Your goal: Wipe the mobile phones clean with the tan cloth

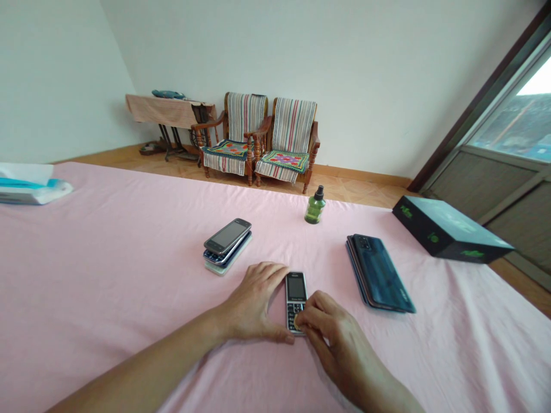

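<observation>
A keypad mobile phone (296, 287) lies face up on the pink cloth (142, 229), its screen end pointing away from me. My left hand (252, 301) holds it in place from the left, fingertips at the top edge and thumb at the bottom edge. Over the lower keys, my right hand (333, 332) is closed in a pinch. A small yellowish thing (297, 321) shows at its fingertips, pressed against the keypad; its kind is unclear. Left of the phone is a stack of phones (228, 238), and to the right lie more stacked smartphones (379, 272), the top one dark blue.
A green spray bottle (315, 206) with a black top stands near the far edge. At the right sits a black box (447, 229); at the far left lies a white and blue package (30, 186). Beyond are two wooden armchairs (293, 129) and a cloth-covered table (166, 110).
</observation>
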Tool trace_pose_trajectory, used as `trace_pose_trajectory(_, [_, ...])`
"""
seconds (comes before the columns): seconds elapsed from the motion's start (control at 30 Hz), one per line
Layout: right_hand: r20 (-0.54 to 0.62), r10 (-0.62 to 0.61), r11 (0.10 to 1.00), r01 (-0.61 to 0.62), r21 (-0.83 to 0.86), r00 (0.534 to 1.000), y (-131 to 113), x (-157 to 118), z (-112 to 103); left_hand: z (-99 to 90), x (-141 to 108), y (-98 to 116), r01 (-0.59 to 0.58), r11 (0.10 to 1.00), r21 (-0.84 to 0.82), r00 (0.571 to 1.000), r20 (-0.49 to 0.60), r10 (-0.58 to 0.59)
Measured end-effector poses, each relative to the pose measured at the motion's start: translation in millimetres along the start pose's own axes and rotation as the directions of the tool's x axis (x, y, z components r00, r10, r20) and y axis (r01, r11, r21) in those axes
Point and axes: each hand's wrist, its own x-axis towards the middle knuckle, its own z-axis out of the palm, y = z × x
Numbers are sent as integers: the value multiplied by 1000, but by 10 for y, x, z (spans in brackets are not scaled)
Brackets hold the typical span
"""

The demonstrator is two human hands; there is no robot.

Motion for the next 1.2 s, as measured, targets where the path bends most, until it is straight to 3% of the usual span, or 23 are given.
trace_pose_trajectory(0.1, [41, -3, 999, 1, 38, 999, -9, -21, -14, 9, -6, -14, -8, 1000, 2, 1000, -1, 8])
trace_pose_trajectory(0.3, [-52, 32, 999, -30, 39, 998, 24, 37, 59, 5, -8, -12, -5, 1000, 5, 1000, 6, 5])
trace_pose_trajectory(0.53, [20, 0, 996, -1, 84, 1000, -30, -12, 5, 12, -7, -3, 14, 1000, 11, 1000, 7, -14])
trace_pose_trajectory(0.73, [-75, 0, 992, 9, 128, 997, 28, 10, 52, 9, -2, 10, 38, 999, -10, 999, -23, -38])
trace_pose_trajectory(0.9, [-94, -22, 999, 26, 41, 995, 46, 35, 70, -16, 24, 42, 49, 999, 2, 999, -24, -49])
trace_pose_trajectory(1.1, [-11, -8, 997, 7, -71, 1000, -29, 165, -46, -129, 158, 69, -7, 996, 90, 998, 69, 1])
trace_pose_trajectory(1.2, [-56, -51, 996, 46, -78, 997, 35, 297, -77, -132, 264, 5, -13, 993, 119, 998, 64, 6])
